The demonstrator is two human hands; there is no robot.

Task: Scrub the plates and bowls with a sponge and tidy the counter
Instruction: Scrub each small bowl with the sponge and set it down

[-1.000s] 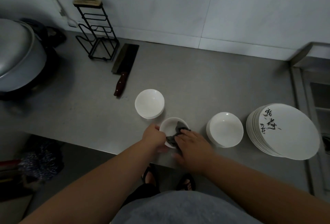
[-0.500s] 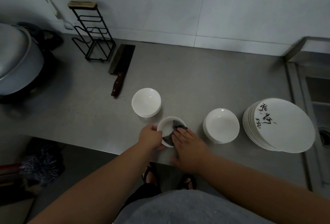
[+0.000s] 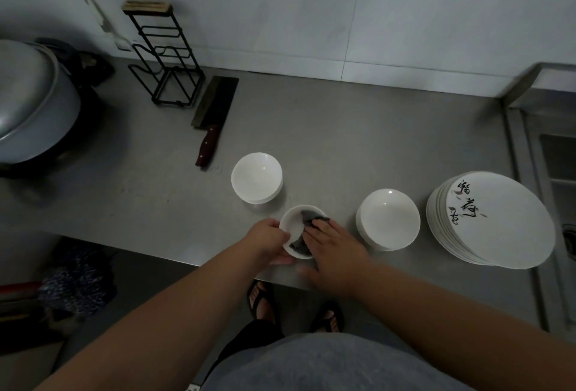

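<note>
At lower centre, the left hand (image 3: 268, 241) grips a small bowl (image 3: 291, 224); the right hand (image 3: 336, 252) presses a sponge (image 3: 308, 219) inside, fingers flat. The plates (image 3: 505, 225) likely remain.

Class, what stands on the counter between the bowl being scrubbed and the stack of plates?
A stack of white bowls, seen in the head view.

small round ceramic bowl (image 3: 291, 228): white
crumpled sponge (image 3: 308, 219): dark grey
stacked round plates (image 3: 495, 222): white, black calligraphy
cleaver handle (image 3: 206, 149): reddish-brown
steel counter (image 3: 358, 138): grey
</note>
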